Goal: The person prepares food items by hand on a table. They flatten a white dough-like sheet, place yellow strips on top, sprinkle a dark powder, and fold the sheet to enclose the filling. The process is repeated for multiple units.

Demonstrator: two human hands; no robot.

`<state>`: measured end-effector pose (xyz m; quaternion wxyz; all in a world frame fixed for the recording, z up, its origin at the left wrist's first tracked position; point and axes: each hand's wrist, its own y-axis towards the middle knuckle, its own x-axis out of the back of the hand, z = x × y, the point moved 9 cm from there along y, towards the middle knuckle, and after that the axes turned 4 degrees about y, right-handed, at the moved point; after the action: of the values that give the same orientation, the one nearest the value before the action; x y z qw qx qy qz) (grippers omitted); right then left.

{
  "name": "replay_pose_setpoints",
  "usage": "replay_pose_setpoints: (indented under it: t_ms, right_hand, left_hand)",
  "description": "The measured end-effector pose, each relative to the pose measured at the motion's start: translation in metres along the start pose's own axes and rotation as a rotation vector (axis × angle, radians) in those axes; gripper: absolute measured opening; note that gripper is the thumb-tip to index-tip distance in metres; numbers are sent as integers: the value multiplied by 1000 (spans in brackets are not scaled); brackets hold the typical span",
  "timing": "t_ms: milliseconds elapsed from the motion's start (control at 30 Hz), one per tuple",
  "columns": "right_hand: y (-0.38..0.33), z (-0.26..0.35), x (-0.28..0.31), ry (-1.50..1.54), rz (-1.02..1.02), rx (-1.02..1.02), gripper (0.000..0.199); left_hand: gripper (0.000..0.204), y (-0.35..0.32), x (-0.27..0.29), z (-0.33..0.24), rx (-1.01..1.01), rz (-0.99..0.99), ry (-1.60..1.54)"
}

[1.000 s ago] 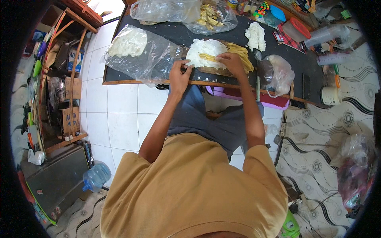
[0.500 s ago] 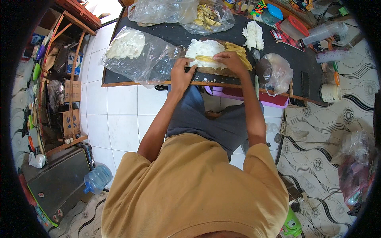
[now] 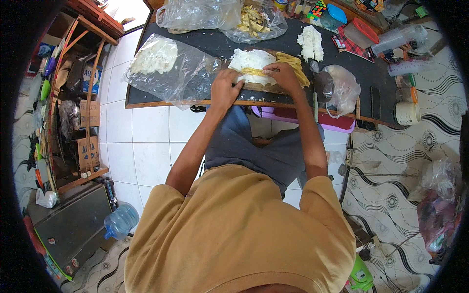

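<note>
A thin white wrapper sheet (image 3: 251, 58) lies on a wooden board (image 3: 266, 88) near the table's front edge. Across it runs a strip of yellow filling, looking like sliced banana (image 3: 253, 71). At the left end of the strip, my left hand (image 3: 226, 90) has its fingers bent over the wrapper's edge, thumb low at the near side. My right hand (image 3: 283, 77) pinches the strip's right end. More yellow banana slices (image 3: 295, 68) are piled on the board just beyond my right hand. What lies under my fingertips is partly hidden.
At left, a clear plastic bag (image 3: 193, 73) has a stack of white sheets (image 3: 156, 56) in it. Another bag of yellow pieces (image 3: 254, 23) sits at the back. White folded sheets (image 3: 311, 43), a knotted plastic bag (image 3: 339, 88) and a dark phone (image 3: 375, 103) are on the right.
My left fingers have shifted slightly at the wrapper's left end. The yellow strip appears fuller and a little lower on the sheet. My right hand stays at the right end.
</note>
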<state>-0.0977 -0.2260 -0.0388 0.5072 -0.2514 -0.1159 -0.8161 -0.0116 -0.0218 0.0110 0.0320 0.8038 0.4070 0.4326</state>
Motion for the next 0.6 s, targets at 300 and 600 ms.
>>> replay_pose_setpoints:
  t_ms: [300,600]
  right_hand:
    - [-46,47,3,-286,-197,252,38]
    - [-41,61,-21,-436,-155,542,41]
  left_hand:
    - [16,7,-20,-11,-370,214,178]
    - [19,20,-25,-3,-335,206,36]
